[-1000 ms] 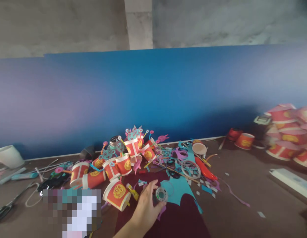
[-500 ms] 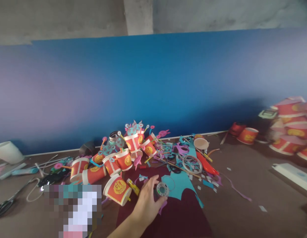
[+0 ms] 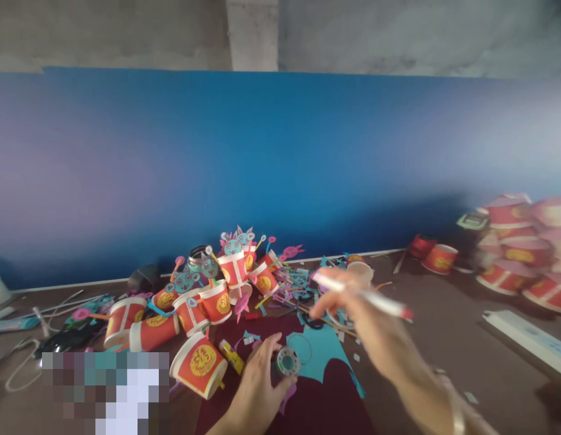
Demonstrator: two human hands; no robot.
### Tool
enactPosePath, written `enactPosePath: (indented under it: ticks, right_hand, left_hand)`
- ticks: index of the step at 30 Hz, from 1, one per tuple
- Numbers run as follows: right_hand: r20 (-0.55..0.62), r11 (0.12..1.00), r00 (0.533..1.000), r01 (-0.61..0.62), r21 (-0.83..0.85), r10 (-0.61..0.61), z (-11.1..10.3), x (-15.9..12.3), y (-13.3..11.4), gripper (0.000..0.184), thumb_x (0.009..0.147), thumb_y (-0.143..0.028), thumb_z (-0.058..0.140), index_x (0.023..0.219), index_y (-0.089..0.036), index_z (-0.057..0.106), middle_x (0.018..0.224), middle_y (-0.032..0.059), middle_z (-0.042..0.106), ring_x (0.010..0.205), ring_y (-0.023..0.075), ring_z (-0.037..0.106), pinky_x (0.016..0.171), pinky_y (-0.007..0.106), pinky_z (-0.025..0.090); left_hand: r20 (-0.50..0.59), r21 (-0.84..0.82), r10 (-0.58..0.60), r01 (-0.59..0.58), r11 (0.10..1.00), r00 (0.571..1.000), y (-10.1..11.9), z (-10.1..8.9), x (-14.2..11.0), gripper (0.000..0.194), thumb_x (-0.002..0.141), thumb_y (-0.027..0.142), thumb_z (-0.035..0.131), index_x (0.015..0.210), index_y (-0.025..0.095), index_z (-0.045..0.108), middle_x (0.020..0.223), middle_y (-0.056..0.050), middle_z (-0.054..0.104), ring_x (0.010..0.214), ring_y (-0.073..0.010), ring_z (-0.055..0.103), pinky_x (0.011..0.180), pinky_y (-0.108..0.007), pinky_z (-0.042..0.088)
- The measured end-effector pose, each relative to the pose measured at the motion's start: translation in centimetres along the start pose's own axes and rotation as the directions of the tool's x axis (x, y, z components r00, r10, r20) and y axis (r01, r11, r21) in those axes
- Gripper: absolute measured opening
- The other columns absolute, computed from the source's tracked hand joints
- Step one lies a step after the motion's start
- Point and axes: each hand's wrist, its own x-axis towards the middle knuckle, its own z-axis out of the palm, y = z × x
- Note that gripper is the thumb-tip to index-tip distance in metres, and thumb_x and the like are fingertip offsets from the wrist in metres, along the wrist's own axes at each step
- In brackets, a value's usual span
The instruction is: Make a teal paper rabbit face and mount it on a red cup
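1. Hands, both in view: left hand (image 3: 259,374) bent its thumb and fingers about the rim of a small tape roll (image 3: 288,360); right hand (image 3: 352,308), blurred, gripped a white pen (image 3: 384,302) between its fingers, above the desk.
2. Tape roll: sat at the left edge of the blue paper (image 3: 334,356), face up. Whether it was pressed flat or slightly raised could not be told.
3. Thin round outline (image 3: 311,347) on the paper, just beside the roll and partly behind it in view; drawn line or loose ring, could not tell.
4. Pen: tilted, red end toward the wrist, well apart from the roll and not touching the paper.
5. Step in hand (judged): roll steadied by the left hand, pen being readied in the right. Next move, as judged, called for the roll to be kept from slipping, the pen turned tip down and the grip firmed.
6. Beneath the paper: a dark red sheet (image 3: 328,405). Left of the left hand: a yellow object (image 3: 232,356), then a tilted red cup (image 3: 201,365).
7. Farther out on the desk (image 3: 434,350): decorated cups (image 3: 232,269), paper scraps (image 3: 298,281) and, at right, a white power strip (image 3: 527,338).
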Motion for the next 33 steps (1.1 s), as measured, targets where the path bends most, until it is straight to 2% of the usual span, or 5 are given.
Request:
enactPosePath:
  ticks: [4,7,11,22,33]
  right_hand:
    - [0.287,0.958,0.933,-0.259,0.123,0.215,4.6,0.0,2.0,0.029,0.095,-0.030,0.034,0.092,-0.021,0.062,0.066,-0.0014,0.058,0.064,0.0133,0.057,0.059,0.024,0.047]
    - [0.370,0.922,0.885,-0.358,0.151,0.283,6.4,-1.6,2.6,0.018,0.091,-0.026,0.040,0.080,-0.020,0.054,0.061,-0.0043,0.050,0.057,0.0112,0.049,0.053,0.021,0.039]
    - [0.428,0.948,0.881,-0.286,0.142,0.202,6.9,-2.3,2.4,0.010,0.084,-0.019,0.047,0.074,-0.020,0.047,0.061,-0.0054,0.048,0.056,0.0106,0.046,0.053,0.021,0.036]
    - [0.387,0.992,0.915,-0.127,0.009,0.113,6.4,-2.6,2.6,0.010,0.080,-0.013,0.048,0.074,-0.021,0.047,0.070,-0.0018,0.057,0.067,0.0143,0.054,0.064,0.025,0.042]
    - [0.398,0.986,0.907,-0.162,0.027,0.138,7.5,-3.2,3.0,0.010,0.080,-0.012,0.046,0.075,-0.022,0.046,0.070,-0.0018,0.055,0.068,0.0151,0.053,0.061,0.024,0.041]
  left_hand:
    - [0.008,-0.036,0.014,-0.014,0.999,1.000,0.2,-0.2,0.1,0.062,0.068,0.014,0.064,0.125,0.021,0.042,0.107,-0.009,0.063,0.100,-0.0245,0.059,0.091,-0.043,0.046]
    - [0.033,-0.062,0.002,0.000,0.998,0.999,0.4,-0.4,0.2,0.061,0.069,0.018,0.064,0.125,0.022,0.043,0.108,-0.009,0.062,0.101,-0.0250,0.058,0.091,-0.044,0.046]
    - [0.069,-0.058,0.001,0.003,0.998,0.998,0.5,-0.6,0.3,0.061,0.068,0.017,0.065,0.125,0.021,0.043,0.110,-0.010,0.061,0.104,-0.0258,0.057,0.093,-0.044,0.044]
    - [0.041,-0.038,0.035,-0.034,0.999,0.999,0.1,-0.4,0.4,0.062,0.070,0.018,0.065,0.127,0.021,0.041,0.107,-0.007,0.062,0.101,-0.0230,0.059,0.091,-0.038,0.046]
    - [0.105,-0.034,-0.091,0.095,0.995,0.990,0.4,-0.4,0.4,0.061,0.070,0.018,0.064,0.126,0.018,0.043,0.113,-0.011,0.060,0.108,-0.0254,0.055,0.096,-0.043,0.041]
